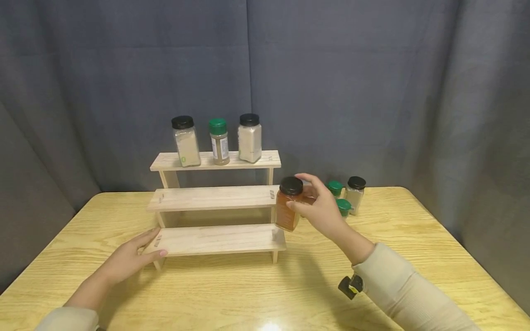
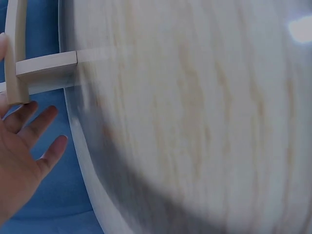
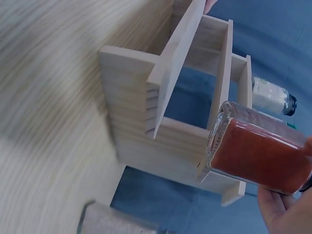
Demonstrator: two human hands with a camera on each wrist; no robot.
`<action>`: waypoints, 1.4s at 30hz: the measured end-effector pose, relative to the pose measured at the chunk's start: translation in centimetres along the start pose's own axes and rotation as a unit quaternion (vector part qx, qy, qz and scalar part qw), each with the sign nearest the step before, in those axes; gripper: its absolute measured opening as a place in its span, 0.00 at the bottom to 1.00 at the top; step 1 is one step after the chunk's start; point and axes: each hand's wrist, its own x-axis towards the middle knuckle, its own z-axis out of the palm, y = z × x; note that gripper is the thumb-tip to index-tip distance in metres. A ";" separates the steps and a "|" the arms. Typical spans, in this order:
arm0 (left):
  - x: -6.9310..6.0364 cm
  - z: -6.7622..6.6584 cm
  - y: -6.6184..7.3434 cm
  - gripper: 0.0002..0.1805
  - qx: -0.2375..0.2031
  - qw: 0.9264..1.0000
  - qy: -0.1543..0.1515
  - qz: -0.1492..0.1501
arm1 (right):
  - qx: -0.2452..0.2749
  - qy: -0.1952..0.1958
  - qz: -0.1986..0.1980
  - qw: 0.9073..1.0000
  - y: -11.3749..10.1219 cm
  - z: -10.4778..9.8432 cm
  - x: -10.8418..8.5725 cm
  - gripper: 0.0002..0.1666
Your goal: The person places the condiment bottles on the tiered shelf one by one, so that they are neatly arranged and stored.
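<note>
My right hand [image 1: 320, 209] grips a square glass spice jar [image 1: 286, 211] of reddish-orange powder with a black lid, thumb in front. It is held off the table beside the right end of the middle shelf. In the right wrist view the jar [image 3: 258, 156] is tilted, base toward the wooden rack. My left hand [image 1: 126, 257] rests on the left end of the lowest shelf of the three-tier rack [image 1: 219, 240], thumb at its front edge, fingers loosely extended. The left wrist view shows the fingers [image 2: 44, 126] spread around the board's end.
On the top shelf stand a black-lidded jar [image 1: 187, 145], a green-lidded bottle [image 1: 220, 145] and another black-lidded jar [image 1: 250, 140]. Behind my right hand are green-capped bottles [image 1: 343, 206] and a black-lidded jar [image 1: 354, 195]. A dark curtain [image 1: 331, 92] hangs behind the table [image 1: 232, 294].
</note>
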 end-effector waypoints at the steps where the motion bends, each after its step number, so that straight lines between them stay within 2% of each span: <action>1: 0.0 0.0 0.0 0.39 0.001 1.000 0.000 0.002 | 0.002 0.000 -0.004 1.000 -0.1 0.2 0.2 0.35; 7: 0.0 -0.3 0.0 0.39 0.006 1.000 0.001 0.004 | 0.028 -0.009 -0.034 0.999 -1.2 1.9 1.4 0.34; 12: 0.0 -0.4 0.0 0.39 0.008 1.000 0.000 0.001 | 0.022 -0.013 -0.051 0.998 -2.2 3.3 2.4 0.33; 24: 0.1 -0.3 0.0 0.39 0.016 1.000 -0.001 -0.002 | 0.046 -0.032 -0.049 0.997 -3.5 6.9 4.3 0.36; 33: 0.2 -0.1 0.1 0.39 0.005 1.000 -0.011 -0.007 | 0.035 -0.057 -0.049 0.997 -4.1 9.4 5.4 0.36; 42: 0.2 0.0 0.1 0.39 0.008 1.000 -0.014 -0.012 | 0.047 -0.060 -0.052 0.996 -5.0 11.6 6.8 0.36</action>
